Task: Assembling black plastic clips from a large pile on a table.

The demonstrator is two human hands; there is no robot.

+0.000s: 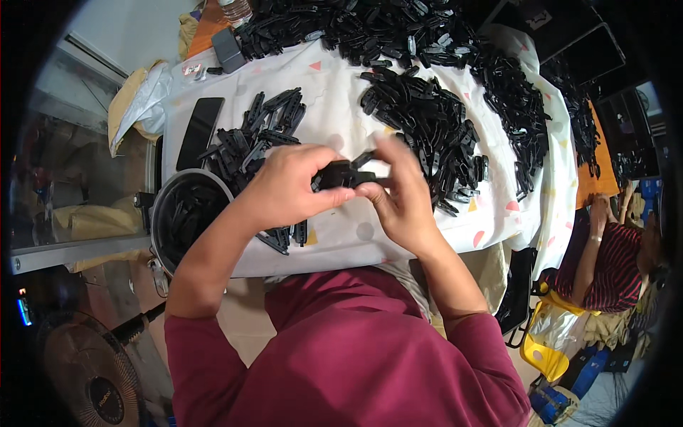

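Above the near half of the desk (603,169), over a white cloth (341,242) printed with small coloured shapes, the person's two hands meet around a black plastic piece (333,175). The left hand (290,181) is closed on it, thumb along the near side and the bent fingers behind. The right hand (403,193) comes in from the other side, its thumb tip beside the left thumb and at the end of the piece; its raised fingers are blurred, so I cannot tell whether they pinch a part of it or only touch it. Beneath and beyond the left hand lies a loose pile of long black pieces (228,155), some showing below the wrist. Left of that pile is a black phone (199,133), lying flat, and nearer the person a grey bucket (161,202) holds more black parts. Just beyond the right hand spreads a thick pile of black clips (430,124) — with a larger black heap (356,30) along the far side of the desk. A dark box (228,50) stands at the far left, near a clear bottle (235,10).
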